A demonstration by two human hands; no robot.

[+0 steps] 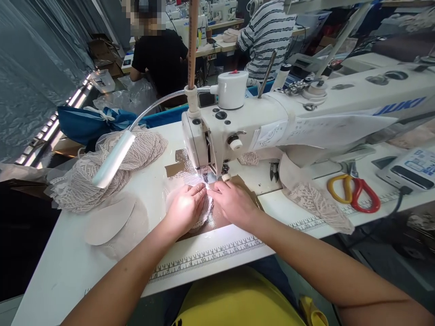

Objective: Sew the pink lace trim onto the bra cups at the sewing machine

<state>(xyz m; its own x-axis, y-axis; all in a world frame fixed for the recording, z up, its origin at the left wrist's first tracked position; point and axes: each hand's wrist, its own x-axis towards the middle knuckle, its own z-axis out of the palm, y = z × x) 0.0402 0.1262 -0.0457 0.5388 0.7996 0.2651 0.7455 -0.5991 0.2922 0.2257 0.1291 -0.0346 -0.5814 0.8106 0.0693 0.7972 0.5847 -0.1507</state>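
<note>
A pale lace piece (204, 216) lies under the needle area of a white sewing machine (207, 131). My left hand (186, 204) is on the lace from the left, with its fingers drawn together at the edge close to the presser foot. From the right, my right hand (235, 203) meets it there, thumb and fingers pinched at the same edge. Both sets of fingertips nearly touch just in front of the needle. My hands cover part of the lace. Beneath it, brown tape (220, 221) covers the machine bed.
Stacked lace pieces (141, 151) and a smooth beige cup piece (110, 222) lie left, under a lamp (113, 159). Scissors (365, 194) and another lace piece (316, 201) lie right. A printed ruler (204, 261) runs along the front edge. Two people sit beyond the machine.
</note>
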